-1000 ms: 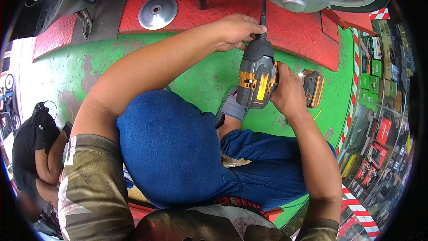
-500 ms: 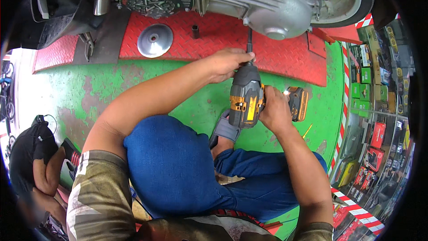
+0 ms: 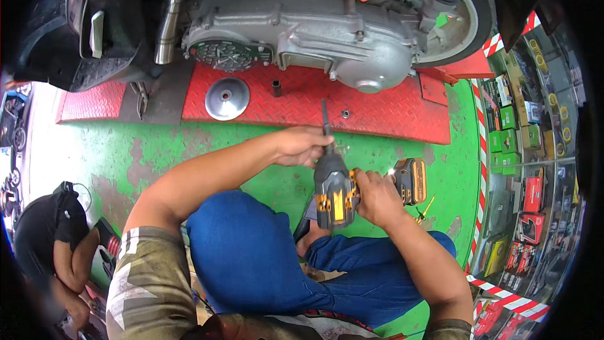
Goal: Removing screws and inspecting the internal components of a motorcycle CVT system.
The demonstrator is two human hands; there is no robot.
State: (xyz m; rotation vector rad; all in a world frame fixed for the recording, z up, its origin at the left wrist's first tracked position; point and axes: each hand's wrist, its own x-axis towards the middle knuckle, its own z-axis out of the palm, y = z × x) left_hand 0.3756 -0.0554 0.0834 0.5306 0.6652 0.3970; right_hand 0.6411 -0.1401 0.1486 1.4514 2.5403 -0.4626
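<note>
My right hand (image 3: 380, 200) is wrapped round the handle of a black and yellow cordless impact driver (image 3: 338, 196). Its battery (image 3: 410, 181) sticks out to the right. The fingers of my left hand (image 3: 302, 146) close around the tool's front end, at the base of a long dark bit (image 3: 325, 113). The bit's tip points at the silver engine casing (image 3: 371, 63) of a scooter but stands apart from it. On the red ramp plate (image 3: 296, 110) lie a shiny metal disc (image 3: 227, 99), a dark socket (image 3: 276, 88) and a small nut-like metal part (image 3: 345, 114).
The scooter's rear wheel (image 3: 469, 31) stands at the far right. Along the right runs a glass display case (image 3: 535, 170) with boxes, edged by red-and-white tape (image 3: 483, 138). A yellow tool (image 3: 426, 209) lies on the green floor (image 3: 207, 157). Another person (image 3: 50, 226) crouches at left.
My hands have drawn the impact driver back toward me, and its bit has come away from the engine casing. The nut-like part on the ramp now shows. The view has shifted, revealing more of the scooter.
</note>
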